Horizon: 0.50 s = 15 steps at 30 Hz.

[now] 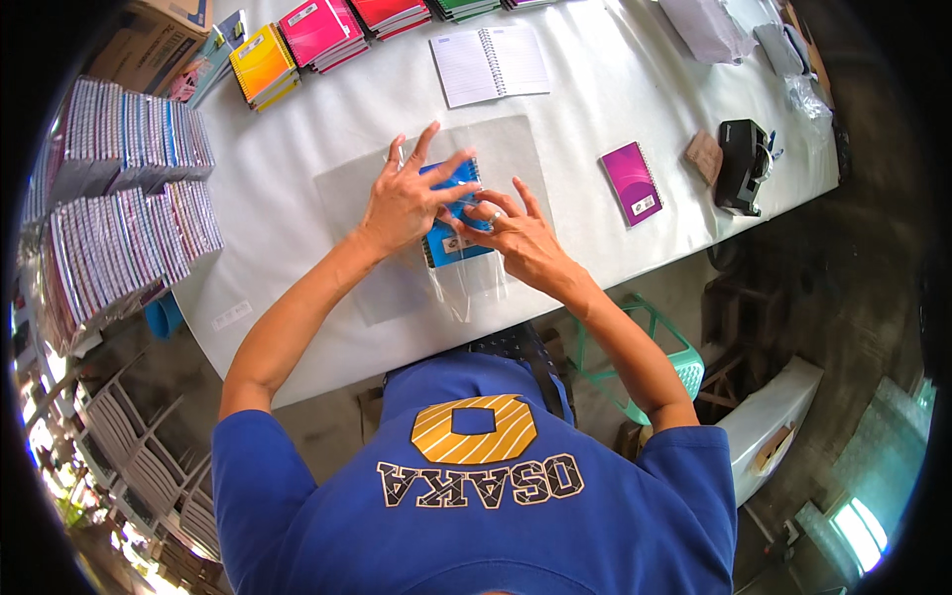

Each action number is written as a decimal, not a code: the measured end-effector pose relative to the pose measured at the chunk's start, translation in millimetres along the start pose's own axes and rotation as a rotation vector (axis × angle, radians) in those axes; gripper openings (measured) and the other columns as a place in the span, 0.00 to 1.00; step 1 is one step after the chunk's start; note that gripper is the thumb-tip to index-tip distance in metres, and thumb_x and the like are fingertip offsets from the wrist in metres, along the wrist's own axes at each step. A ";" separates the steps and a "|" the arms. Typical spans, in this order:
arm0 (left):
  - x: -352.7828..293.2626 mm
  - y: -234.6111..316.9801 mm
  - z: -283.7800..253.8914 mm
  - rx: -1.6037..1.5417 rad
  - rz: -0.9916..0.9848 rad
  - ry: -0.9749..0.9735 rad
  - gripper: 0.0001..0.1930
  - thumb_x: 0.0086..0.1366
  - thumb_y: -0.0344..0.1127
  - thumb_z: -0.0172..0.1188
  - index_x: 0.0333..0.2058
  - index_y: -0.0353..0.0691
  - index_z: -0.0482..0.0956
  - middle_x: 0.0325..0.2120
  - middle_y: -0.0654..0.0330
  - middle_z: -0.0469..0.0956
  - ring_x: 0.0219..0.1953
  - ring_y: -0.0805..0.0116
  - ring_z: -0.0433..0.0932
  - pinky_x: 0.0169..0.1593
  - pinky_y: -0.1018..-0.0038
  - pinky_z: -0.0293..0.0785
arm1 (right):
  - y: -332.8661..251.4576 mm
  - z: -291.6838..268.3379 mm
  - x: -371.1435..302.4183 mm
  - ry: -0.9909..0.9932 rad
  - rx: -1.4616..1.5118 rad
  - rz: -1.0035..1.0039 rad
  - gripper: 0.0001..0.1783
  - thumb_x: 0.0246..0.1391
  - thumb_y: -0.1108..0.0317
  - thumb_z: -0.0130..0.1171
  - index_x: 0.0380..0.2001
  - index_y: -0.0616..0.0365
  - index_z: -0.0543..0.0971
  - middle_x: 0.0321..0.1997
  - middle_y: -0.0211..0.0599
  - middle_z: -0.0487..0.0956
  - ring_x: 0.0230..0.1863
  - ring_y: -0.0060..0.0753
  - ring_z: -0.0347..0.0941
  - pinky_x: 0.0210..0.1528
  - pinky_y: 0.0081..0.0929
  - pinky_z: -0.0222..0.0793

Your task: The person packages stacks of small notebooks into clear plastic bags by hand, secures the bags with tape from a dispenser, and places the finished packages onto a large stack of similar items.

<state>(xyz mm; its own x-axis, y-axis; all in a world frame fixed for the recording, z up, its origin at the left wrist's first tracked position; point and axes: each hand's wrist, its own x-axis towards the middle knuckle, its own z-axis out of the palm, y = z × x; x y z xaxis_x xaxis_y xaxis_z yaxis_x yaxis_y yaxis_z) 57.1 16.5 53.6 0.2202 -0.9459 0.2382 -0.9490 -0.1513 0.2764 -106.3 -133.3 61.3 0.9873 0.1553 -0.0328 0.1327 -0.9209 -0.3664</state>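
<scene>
A blue spiral notebook (462, 246) lies in a clear plastic sleeve (464, 293), whose loose crinkled end hangs toward me. Both sit on a grey translucent sheet (516, 149). My left hand (402, 203) is over the notebook's left side, fingers spread and stretched across its cover. From the right, my right hand (524, 238) meets it, its thumb and bent forefinger closed at the plastic over the cover while the other fingers lift away. The exact contact between the fingertips is partly hidden.
A purple notebook (631, 183) lies to the right, near a black tape dispenser (739, 167) and a brown piece (703, 157). An open notebook (490, 66) lies beyond. Coloured notebook stacks (319, 35) line the far edge; wrapped notebooks (129, 238) are piled left. A green stool (645, 352) stands below.
</scene>
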 end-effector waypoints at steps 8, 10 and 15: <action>52.2 22.9 -4.9 0.065 -0.173 -0.201 0.46 0.36 0.27 0.66 0.60 0.66 0.68 0.67 0.68 0.53 0.71 0.54 0.41 0.65 0.40 0.46 | 19.4 -3.8 -32.2 0.136 0.225 -0.066 0.30 0.44 0.79 0.56 0.52 0.38 0.77 0.56 0.22 0.72 0.62 0.31 0.62 0.71 0.58 0.36; 57.9 29.3 -4.2 0.183 -0.257 -0.373 0.47 0.37 0.25 0.64 0.61 0.66 0.66 0.68 0.68 0.51 0.71 0.55 0.39 0.66 0.41 0.44 | 66.8 -19.9 -80.4 0.309 0.447 0.163 0.20 0.48 0.78 0.58 0.44 0.42 0.81 0.53 0.26 0.75 0.59 0.33 0.66 0.67 0.50 0.46; 82.7 44.9 -1.4 0.173 -0.264 -0.443 0.57 0.29 0.21 0.67 0.63 0.67 0.61 0.69 0.70 0.47 0.72 0.56 0.36 0.68 0.43 0.41 | 292.8 -117.6 -291.4 1.132 -0.024 1.115 0.09 0.43 0.65 0.66 0.27 0.58 0.84 0.32 0.39 0.80 0.39 0.36 0.76 0.41 0.35 0.70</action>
<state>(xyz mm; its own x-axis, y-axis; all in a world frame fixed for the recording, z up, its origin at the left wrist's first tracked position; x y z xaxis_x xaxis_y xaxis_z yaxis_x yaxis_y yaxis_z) 33.1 -68.1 87.1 0.3754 -0.8942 -0.2440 -0.9059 -0.4097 0.1075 -344.9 -490.3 72.9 0.1371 -0.8973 0.4195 -0.6803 -0.3931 -0.6185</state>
